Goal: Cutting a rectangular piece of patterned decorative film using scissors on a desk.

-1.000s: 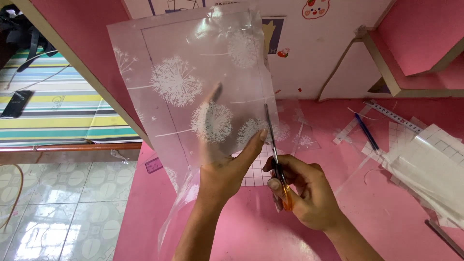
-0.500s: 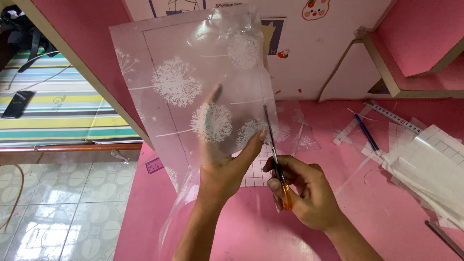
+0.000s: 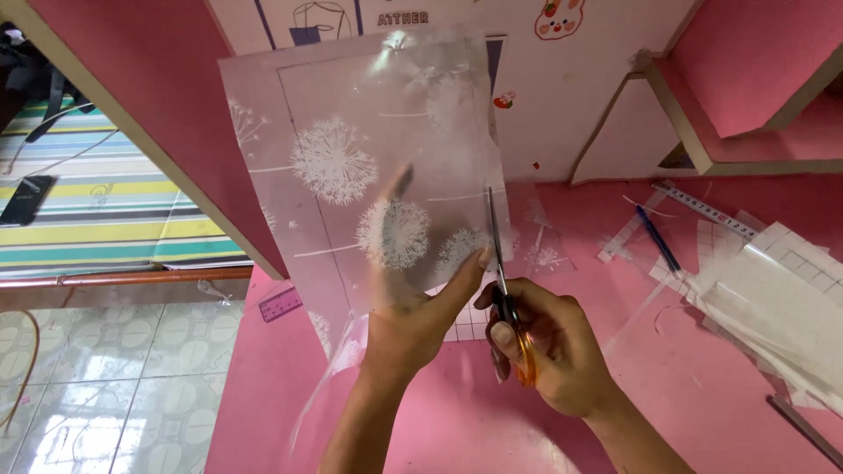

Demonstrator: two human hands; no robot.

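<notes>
My left hand [image 3: 413,320] holds up a clear plastic sheet [image 3: 351,167] printed with white dandelion heads, thumb on the near side and fingers behind it. My right hand [image 3: 549,351] grips scissors [image 3: 502,281] with orange handles; the blades point upward along the sheet's right edge, next to my left thumb. Both hands hover above a pink table [image 3: 439,421].
To the right lie a folded stack of clear film with gridded backing [image 3: 773,290], a blue pen [image 3: 657,241], a ruler [image 3: 702,209] and thin offcut strips. A small pink ruler [image 3: 281,305] sits at the table's left edge. Tiled floor and a striped mat [image 3: 97,219] are at left.
The scissors and the sheet have barely shifted; the blades sit slightly further up the sheet's right edge.
</notes>
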